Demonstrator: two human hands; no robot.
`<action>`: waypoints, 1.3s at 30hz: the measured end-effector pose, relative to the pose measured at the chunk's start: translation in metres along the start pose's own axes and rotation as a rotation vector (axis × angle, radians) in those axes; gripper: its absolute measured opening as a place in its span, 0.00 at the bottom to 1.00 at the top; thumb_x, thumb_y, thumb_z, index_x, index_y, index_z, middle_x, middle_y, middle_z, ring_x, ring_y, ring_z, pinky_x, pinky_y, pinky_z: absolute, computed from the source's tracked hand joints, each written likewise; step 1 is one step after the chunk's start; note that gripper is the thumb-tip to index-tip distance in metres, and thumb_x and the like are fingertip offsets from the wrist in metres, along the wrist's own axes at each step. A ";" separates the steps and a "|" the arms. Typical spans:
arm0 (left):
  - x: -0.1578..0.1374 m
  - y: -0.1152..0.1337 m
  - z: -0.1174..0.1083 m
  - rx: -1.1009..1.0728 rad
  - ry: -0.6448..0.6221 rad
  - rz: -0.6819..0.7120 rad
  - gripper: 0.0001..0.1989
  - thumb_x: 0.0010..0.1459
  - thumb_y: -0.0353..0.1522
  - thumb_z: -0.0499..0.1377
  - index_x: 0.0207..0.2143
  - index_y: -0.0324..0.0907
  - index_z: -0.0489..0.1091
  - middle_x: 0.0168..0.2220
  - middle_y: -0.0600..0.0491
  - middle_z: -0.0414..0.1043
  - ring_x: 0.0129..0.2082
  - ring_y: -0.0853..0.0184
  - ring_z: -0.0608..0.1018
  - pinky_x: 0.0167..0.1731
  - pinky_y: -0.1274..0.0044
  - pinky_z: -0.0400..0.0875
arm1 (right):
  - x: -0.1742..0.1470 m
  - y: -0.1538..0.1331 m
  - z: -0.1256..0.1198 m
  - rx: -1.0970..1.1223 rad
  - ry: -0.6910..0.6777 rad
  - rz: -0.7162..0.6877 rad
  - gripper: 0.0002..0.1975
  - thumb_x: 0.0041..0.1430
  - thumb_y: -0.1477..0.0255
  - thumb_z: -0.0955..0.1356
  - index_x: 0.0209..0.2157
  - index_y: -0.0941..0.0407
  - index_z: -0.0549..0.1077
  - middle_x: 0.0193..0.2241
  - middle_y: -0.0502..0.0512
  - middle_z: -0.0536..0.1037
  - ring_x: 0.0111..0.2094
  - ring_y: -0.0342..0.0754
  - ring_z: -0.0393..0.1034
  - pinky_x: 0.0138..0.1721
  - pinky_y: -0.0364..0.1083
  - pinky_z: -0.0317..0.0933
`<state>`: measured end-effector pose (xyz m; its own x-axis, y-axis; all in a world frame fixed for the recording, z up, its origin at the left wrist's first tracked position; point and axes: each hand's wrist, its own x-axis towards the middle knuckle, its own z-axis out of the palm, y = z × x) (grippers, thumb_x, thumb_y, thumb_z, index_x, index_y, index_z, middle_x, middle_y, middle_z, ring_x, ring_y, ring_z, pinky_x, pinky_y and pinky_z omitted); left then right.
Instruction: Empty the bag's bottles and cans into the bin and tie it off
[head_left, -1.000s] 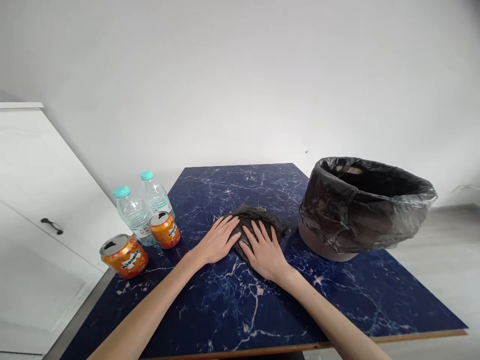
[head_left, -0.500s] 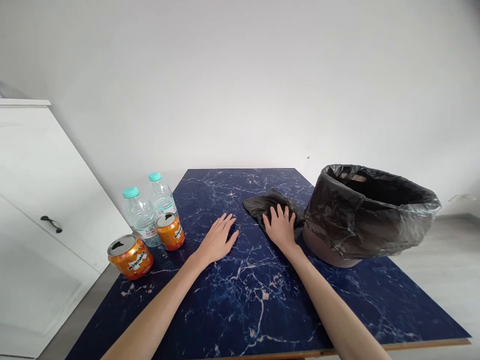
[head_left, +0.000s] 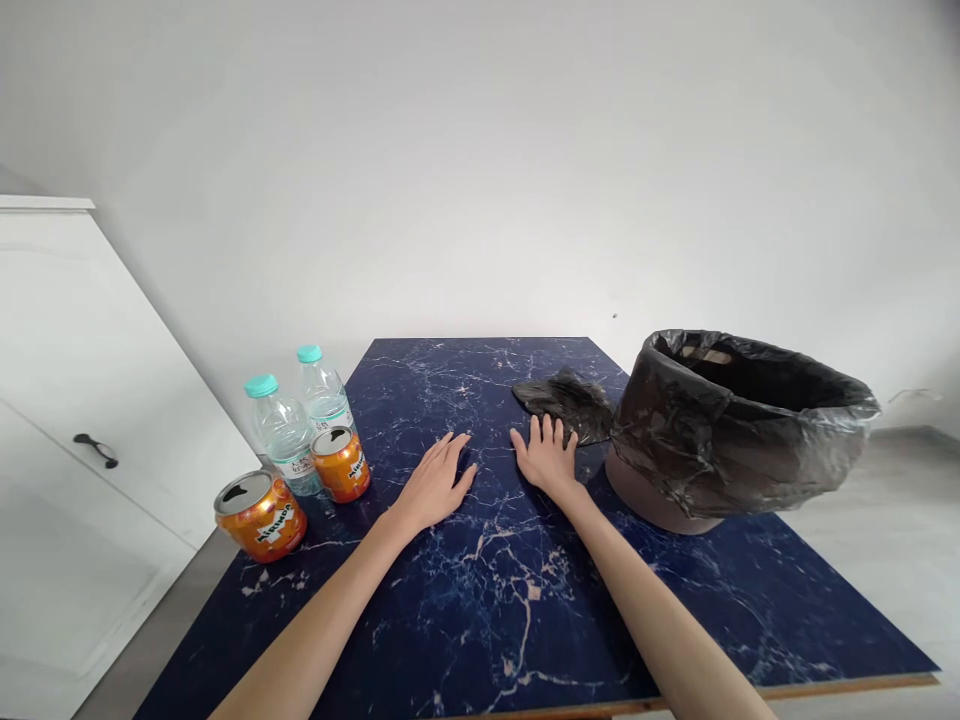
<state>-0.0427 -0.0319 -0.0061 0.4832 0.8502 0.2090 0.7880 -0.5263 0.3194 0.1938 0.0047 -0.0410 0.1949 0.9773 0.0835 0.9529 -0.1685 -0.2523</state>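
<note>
My left hand (head_left: pixel 436 480) lies flat on the dark blue marbled table (head_left: pixel 480 600), fingers stretched and holding nothing. To its left stand two orange Mirinda cans, the nearer one (head_left: pixel 262 515) and the farther one (head_left: pixel 342 465), both with opened tops. Behind them are two clear water bottles with turquoise caps, one in front (head_left: pixel 283 430) and one farther back (head_left: pixel 324 392). My right hand (head_left: pixel 547 458) rests open beside a crumpled black plastic bag (head_left: pixel 574 402); its fingertips are at the bag's near edge. Right of it stands a trash bin (head_left: pixel 652 495) lined with a black bag (head_left: pixel 720 440).
A white cabinet (head_left: pixel 97 350) with a black handle (head_left: pixel 96 450) stands at the left. A pale wall (head_left: pixel 480 180) rises behind the table. The table's near edge (head_left: pixel 840 690) shows at the bottom right.
My right hand has come off the crumpled bag and moved slightly toward me. The bag now sits farther right and more bunched up, near the bin. My left hand stays in place.
</note>
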 end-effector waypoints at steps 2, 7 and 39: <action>-0.001 0.002 -0.002 0.002 -0.007 -0.004 0.33 0.77 0.48 0.45 0.75 0.39 0.53 0.75 0.39 0.57 0.77 0.49 0.57 0.73 0.56 0.58 | 0.019 0.011 0.000 0.007 0.007 0.064 0.40 0.77 0.51 0.49 0.77 0.63 0.52 0.77 0.69 0.49 0.77 0.69 0.40 0.73 0.70 0.33; -0.002 0.004 -0.006 0.006 -0.012 -0.007 0.31 0.77 0.47 0.45 0.74 0.41 0.55 0.75 0.40 0.59 0.77 0.50 0.58 0.73 0.57 0.58 | 0.041 0.030 -0.001 0.019 0.081 0.195 0.39 0.77 0.55 0.49 0.75 0.67 0.55 0.76 0.73 0.52 0.77 0.71 0.42 0.72 0.72 0.33; -0.001 -0.004 0.008 -0.006 0.015 0.040 0.29 0.77 0.48 0.46 0.72 0.45 0.58 0.75 0.44 0.60 0.77 0.51 0.58 0.74 0.55 0.56 | -0.017 0.037 -0.003 0.141 0.028 -0.368 0.32 0.77 0.59 0.55 0.72 0.63 0.63 0.75 0.63 0.58 0.77 0.58 0.47 0.76 0.57 0.41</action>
<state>-0.0435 -0.0301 -0.0152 0.5089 0.8280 0.2353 0.7656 -0.5604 0.3160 0.2267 -0.0189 -0.0489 -0.1455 0.9649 0.2188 0.9192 0.2136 -0.3309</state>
